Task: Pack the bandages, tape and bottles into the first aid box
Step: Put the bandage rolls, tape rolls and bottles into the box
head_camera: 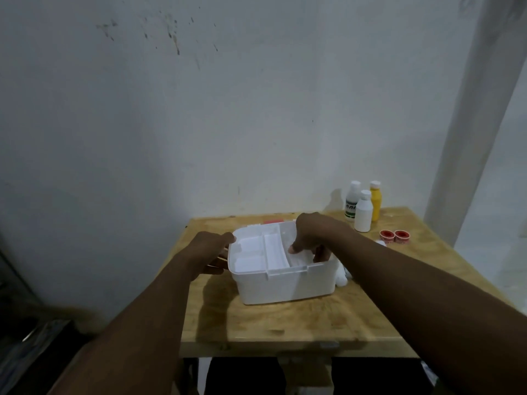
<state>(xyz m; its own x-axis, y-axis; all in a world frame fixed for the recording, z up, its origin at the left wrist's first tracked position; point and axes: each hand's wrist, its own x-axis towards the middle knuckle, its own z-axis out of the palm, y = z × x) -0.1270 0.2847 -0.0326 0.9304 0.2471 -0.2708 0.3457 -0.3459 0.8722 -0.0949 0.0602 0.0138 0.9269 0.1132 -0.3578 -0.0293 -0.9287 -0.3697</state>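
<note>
- Your left hand (212,246) rests against the left outer wall of the open white first aid box (285,283). Its fingers (225,239) lie loosely curled along the rim and wall, touching the plastic, not pinching anything.
- Your right hand (309,236) reaches down into the right-hand part of the box. Its fingers (320,253) point downward and are slightly spread; the thumb tip sits near the inner divider. Whether they hold anything I cannot tell, because the white contents under them blur together.
- Between your two hands sits a white inner tray (256,252) with several compartments, filling the left and middle of the box.
- The box stands on a light wooden table (285,323), directly under your fingers.
- Just beyond your right fingers, outside the right wall of the box, white rolled items that look like bandages (342,276) lie on the table, touching or nearly touching the box.
- Farther right of your right fingers, two red-and-white tape rolls (395,236) lie side by side.
- Beyond those, near the wall, three bottles with white caps stand upright and close together: a white one with a green label (352,205), a plain white one (363,212) and a yellow one (375,202).
</note>
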